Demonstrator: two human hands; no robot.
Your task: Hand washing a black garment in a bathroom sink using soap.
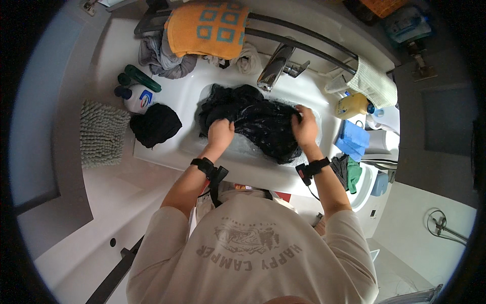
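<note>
A wet black garment (262, 121) lies spread across the basin of a white sink (243, 173), in shallow soapy water. My left hand (221, 133) grips its near left edge, with the fingers curled in. At the garment's right end, my right hand (305, 123) has the cloth between thumb and fingers. Both wrists wear black straps with small devices. Over the back of the basin reaches a chrome faucet (277, 66). A bundled black cloth (155, 125) rests on the sink's left ledge, apart from the garment.
Left of the basin are a white bottle (139, 99), a dark green bottle (142, 78) and a grey shaggy mat (102, 133). Behind, an orange towel (207, 30) hangs on a dark rail (303, 45) above grey cloths (167, 57). To the right are a yellow bottle (351, 106) and a blue cloth (352, 140).
</note>
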